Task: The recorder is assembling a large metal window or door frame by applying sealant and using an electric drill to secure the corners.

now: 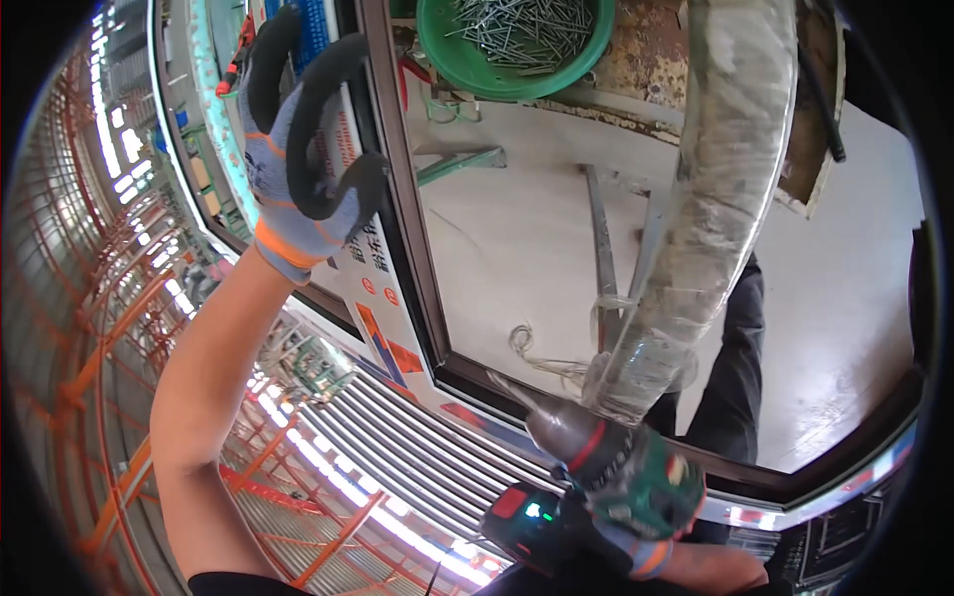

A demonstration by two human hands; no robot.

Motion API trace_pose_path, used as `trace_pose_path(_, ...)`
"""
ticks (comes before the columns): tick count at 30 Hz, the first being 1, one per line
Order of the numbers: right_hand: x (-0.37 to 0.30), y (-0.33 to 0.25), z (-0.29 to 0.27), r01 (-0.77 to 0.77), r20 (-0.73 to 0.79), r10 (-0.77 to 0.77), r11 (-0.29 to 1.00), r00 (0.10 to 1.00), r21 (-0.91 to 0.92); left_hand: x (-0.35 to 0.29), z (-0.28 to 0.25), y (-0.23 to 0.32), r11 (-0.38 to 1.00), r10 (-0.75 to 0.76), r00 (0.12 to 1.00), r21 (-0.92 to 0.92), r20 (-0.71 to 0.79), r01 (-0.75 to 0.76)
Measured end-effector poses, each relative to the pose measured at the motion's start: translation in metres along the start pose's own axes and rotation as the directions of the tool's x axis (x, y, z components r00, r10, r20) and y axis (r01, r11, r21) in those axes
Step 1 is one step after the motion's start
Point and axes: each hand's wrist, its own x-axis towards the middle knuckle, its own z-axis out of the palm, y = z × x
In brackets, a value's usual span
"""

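A large dark brown window frame [412, 199], with printed protective film along its outer side, stretches in front of me. My left hand [308, 169], in a grey glove with black fingers and an orange cuff, lies at the frame's left side, its fingers curled over the profile. At the lower right, my right hand [636, 556] grips a green and black cordless drill [636, 477]. Its thin bit points up and left, close to the frame's lower corner. The drill body and battery hide most of the right hand.
A green bowl [437, 60] of long screws sits at the top. A thick plastic-wrapped tube [730, 169] crosses the right half, near a dark trouser leg [730, 368]. Metal legs [601, 238] show through the frame's opening. Orange racks [99, 377] stand at the left.
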Motion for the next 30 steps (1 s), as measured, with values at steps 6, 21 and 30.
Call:
trace_pose_path(6, -0.011, -0.002, -0.016, 0.383, 0.402, -0.185, 0.778, 0.897, -0.498, -0.005, 0.0, -0.011, 0.992, 0.118, 0.993, 0.042, 0.032, -0.119)
trace_pose_path(21, -0.014, 0.053, -0.084, 0.751, 0.692, -0.302, 0.357, 0.656, -0.555, -0.001, 0.014, -0.003, 0.999, 0.044, 0.999, 0.006, 0.008, -0.044)
trace_pose_path(30, 0.007, 0.092, -0.104, 0.667, 0.646, -0.277, 0.555, 0.711, -0.497, -0.008, 0.014, -0.003, 0.999, 0.021, 0.997, 0.032, 0.08, -0.024)
